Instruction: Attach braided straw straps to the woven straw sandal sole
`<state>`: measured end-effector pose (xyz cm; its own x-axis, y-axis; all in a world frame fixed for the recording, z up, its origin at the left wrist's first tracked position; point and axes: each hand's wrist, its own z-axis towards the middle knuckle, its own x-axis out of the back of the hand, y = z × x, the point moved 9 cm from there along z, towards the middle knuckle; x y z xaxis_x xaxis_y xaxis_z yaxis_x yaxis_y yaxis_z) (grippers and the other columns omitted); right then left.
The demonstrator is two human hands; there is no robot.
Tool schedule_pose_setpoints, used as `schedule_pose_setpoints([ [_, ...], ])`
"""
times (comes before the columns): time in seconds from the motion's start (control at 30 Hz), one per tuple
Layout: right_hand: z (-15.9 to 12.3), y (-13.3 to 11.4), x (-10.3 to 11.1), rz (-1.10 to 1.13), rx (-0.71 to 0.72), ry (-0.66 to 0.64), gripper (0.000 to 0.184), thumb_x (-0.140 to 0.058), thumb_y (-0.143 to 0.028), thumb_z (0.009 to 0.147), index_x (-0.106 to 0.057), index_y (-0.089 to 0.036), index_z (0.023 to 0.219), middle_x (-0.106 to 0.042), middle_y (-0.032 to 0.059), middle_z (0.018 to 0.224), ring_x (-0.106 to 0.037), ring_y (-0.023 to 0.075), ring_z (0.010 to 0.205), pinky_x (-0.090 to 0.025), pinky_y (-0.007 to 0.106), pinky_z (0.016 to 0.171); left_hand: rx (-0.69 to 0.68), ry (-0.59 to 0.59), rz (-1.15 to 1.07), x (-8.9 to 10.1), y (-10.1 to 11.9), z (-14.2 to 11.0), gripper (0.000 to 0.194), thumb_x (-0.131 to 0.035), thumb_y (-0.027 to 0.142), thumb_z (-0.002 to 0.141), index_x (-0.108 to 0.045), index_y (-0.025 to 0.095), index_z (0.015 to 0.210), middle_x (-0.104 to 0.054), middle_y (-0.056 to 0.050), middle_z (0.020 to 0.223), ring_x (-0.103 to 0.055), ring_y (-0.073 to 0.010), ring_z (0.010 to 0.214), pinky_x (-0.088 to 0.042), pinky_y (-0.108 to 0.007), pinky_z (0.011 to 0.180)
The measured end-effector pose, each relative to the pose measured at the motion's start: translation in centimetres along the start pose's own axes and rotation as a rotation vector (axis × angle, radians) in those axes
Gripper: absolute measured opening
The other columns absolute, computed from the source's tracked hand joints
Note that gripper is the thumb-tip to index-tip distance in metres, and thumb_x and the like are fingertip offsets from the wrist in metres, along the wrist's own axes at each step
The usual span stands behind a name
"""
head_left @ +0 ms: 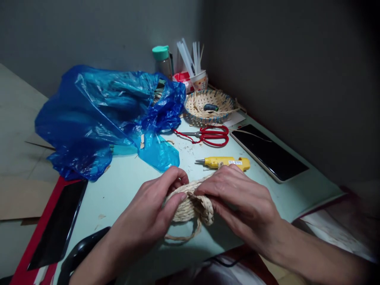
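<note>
A pale woven straw piece (185, 209), made of braided strands, is held up just above the table between both hands. My left hand (160, 194) grips its left side, thumb on the near face and fingers behind. On the right, my right hand (240, 198) pinches the upper edge near a rough fold, its fingertips partly hidden. A loose strand (185, 238) loops down below the piece. Just beyond the hands lies a yellow-handled tool (227, 162) with a pointed metal tip. Red-handled scissors (213, 135) rest farther back.
A blue plastic bag (97, 111) covers the back left. Behind the scissors sits a woven basket (194, 113) holding straw strips and a dark spool (210, 107). A tablet (268, 152) lies right, a dark flat panel (59, 225) left. A bottle (162, 59) and a cup (199, 81) stand behind.
</note>
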<state>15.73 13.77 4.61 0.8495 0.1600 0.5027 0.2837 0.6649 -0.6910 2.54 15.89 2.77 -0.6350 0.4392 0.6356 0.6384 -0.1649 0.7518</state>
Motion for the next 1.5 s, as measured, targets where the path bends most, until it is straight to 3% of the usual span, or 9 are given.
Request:
schedule_pose_setpoints([
  [0.17,-0.3,-0.6,-0.2,-0.155,0.118,0.089,0.023,-0.060,-0.007,0.091,-0.063,-0.019,0.110,-0.071,0.0044,0.098,-0.060,0.0198,0.088,-0.042,0.041,0.081,-0.004,-0.081,0.211,0.1,-0.6,1.0,0.010,-0.044,0.024,0.097,-0.054,0.025,0.100,-0.065,-0.001,0.094,-0.058,-0.0198,0.085,-0.042,-0.033,0.075],
  [0.3,-0.3,-2.0,0.0,-0.298,0.264,0.166,0.017,-0.056,-0.008,0.092,-0.068,-0.014,0.103,-0.074,0.0051,0.097,-0.060,0.0197,0.085,-0.040,0.040,0.076,-0.128,0.157,0.439,2.3,0.9,0.4,0.018,-0.044,0.025,0.097,-0.062,0.020,0.099,-0.067,-0.008,0.099,-0.059,-0.0261,0.094,-0.041,-0.039,0.082],
  [0.37,-0.3,-2.5,0.1,-0.325,0.301,0.171,0.020,-0.051,-0.011,0.096,-0.070,-0.013,0.102,-0.074,0.0059,0.099,-0.060,0.0195,0.086,-0.040,0.039,0.077,-0.143,0.282,0.391,3.0,1.8,-0.9,0.020,-0.046,0.026,0.097,-0.064,0.021,0.093,-0.069,-0.004,0.090,-0.061,-0.0226,0.085,-0.043,-0.035,0.077],
  [0.53,0.1,-3.1,0.3,-0.304,0.306,0.180,0.020,-0.050,-0.014,0.098,-0.070,-0.012,0.104,-0.074,0.0073,0.102,-0.060,0.0197,0.089,-0.042,0.039,0.077,0.001,0.364,0.030,1.9,1.9,-2.7,0.007,-0.064,0.026,0.085,-0.071,0.026,0.087,-0.074,0.005,0.081,-0.066,-0.0138,0.072,-0.049,-0.021,0.067],
  [0.7,0.4,-2.2,0.7,-0.132,0.176,0.235,0.021,-0.064,-0.007,0.090,-0.066,-0.013,0.110,-0.071,0.0054,0.105,-0.061,0.0164,0.096,-0.046,0.034,0.086,0.148,0.524,-0.347,1.0,0.3,-3.1,0.003,-0.067,0.024,0.078,-0.070,0.025,0.077,-0.070,0.007,0.070,-0.062,-0.0112,0.068,-0.049,-0.017,0.065],
  [0.8,0.4,-0.8,1.3,0.016,-0.020,0.250,0.027,-0.066,-0.010,0.089,-0.063,-0.017,0.115,-0.067,0.0040,0.110,-0.061,0.0143,0.101,-0.049,0.027,0.088,0.190,0.525,-0.473,0.3,-0.7,-3.0,0.003,-0.069,0.026,0.078,-0.070,0.024,0.079,-0.069,0.005,0.071,-0.061,-0.0116,0.067,-0.048,-0.019,0.064],
  [0.97,0.2,1.1,1.2,0.231,-0.346,0.222,0.023,-0.065,-0.029,0.091,-0.062,-0.028,0.114,-0.068,-0.0019,0.095,-0.066,0.0138,0.084,-0.055,0.025,0.073,0.216,0.495,-0.537,-0.2,-1.4,-2.9,0.005,-0.070,0.027,0.079,-0.071,0.022,0.079,-0.068,0.004,0.071,-0.060,-0.0117,0.068,-0.046,-0.019,0.065],
  [1.27,1.4,1.5,-0.3,0.440,-0.409,0.168,0.022,-0.066,-0.023,0.089,-0.060,-0.025,0.110,-0.067,-0.0035,0.085,-0.065,0.0110,0.077,-0.054,0.021,0.070,0.158,0.468,-0.701,-0.7,-1.2,-2.4,0.004,-0.071,0.023,0.079,-0.072,0.024,0.076,-0.068,0.005,0.072,-0.060,-0.0110,0.069,-0.048,-0.018,0.067],
  [1.5,0.8,1.4,-0.1,0.377,-0.326,0.251,0.024,-0.067,-0.018,0.089,-0.057,-0.028,0.109,-0.064,-0.0059,0.087,-0.063,0.0083,0.078,-0.052,0.018,0.071,0.232,0.433,-0.819,-1.1,-1.9,-1.8,0.007,-0.072,0.024,0.078,-0.069,0.019,0.074,-0.068,0.002,0.071,-0.061,-0.0127,0.070,-0.047,-0.020,0.068],
])
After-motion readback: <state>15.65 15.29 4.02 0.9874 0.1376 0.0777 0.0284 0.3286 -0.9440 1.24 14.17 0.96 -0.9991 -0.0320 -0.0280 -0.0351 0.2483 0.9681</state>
